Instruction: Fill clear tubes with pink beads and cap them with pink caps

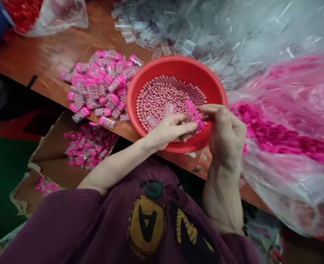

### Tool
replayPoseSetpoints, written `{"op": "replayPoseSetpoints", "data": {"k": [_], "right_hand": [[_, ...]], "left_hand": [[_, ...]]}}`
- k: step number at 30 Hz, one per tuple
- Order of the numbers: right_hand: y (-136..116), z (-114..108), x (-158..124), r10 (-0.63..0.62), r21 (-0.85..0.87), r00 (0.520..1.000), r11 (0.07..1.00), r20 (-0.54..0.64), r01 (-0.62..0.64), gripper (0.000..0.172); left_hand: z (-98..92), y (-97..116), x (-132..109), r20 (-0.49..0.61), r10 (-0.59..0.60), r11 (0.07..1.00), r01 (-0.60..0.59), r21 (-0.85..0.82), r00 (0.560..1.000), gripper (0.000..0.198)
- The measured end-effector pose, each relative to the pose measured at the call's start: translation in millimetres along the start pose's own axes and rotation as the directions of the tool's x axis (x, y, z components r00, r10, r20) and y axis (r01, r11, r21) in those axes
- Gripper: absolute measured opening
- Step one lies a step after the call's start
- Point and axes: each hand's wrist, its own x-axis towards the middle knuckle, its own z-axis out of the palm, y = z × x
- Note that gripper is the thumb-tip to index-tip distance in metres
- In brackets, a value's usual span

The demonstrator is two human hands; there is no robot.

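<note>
Over the front of a red bowl [177,61], my left hand [169,132] is closed, thumb and fingers gripping bright pink plastic caps [195,115]. My right hand [226,126] meets it from the right, its fingertips pinched at the same pink pieces. Exactly how the caps sit between the fingers is partly hidden. Small pink beads [164,90] fill much of the bowl. Among the beads lie a few small clear containers [170,109], close to my left fingers.
Left of the bowl is a pile of bead-filled, pink-capped containers [96,82]. Below, a cardboard box [49,150] holds more. Empty clear containers [188,47] spread behind the bowl. A plastic bag of pink caps [283,132] lies right. Red pieces [23,14] lie far left on the wooden table [54,47].
</note>
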Motion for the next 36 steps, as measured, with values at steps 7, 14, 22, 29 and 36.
{"op": "replayPoseSetpoints", "data": {"k": [7, 14, 22, 29, 36], "right_hand": [[2, 13, 18, 0.089, 0.084, 0.977, 0.991, 0.196, -0.107, 0.047], [7, 8, -3, -0.141, 0.089, 0.986, 0.985, -0.084, 0.148, 0.028], [29, 25, 4, -0.052, 0.062, 0.998, 0.997, 0.034, 0.05, 0.035], [37, 13, -3, -0.154, 0.051, 0.986, 0.986, -0.064, 0.158, 0.03], [12, -4, -20, -0.254, -0.276, 0.966, 0.926, 0.049, 0.258, 0.021]], "left_hand": [[-8.5, -2, 1, -0.003, -0.126, 0.991, 0.126, -0.039, 0.992, 0.028], [-3.5, 2, 0, 0.053, -0.15, 0.988, 0.151, -0.023, 0.987, 0.026], [-1.4, 1, -2, 0.069, -0.063, 0.996, 0.058, 0.069, 0.996, 0.046], [-1.5, 1, -1, -0.06, -0.087, 0.996, 0.089, 0.024, 0.994, 0.052], [-1.1, 0, 1, -0.147, -0.077, 0.996, 0.071, -0.05, 0.986, 0.042]]}}
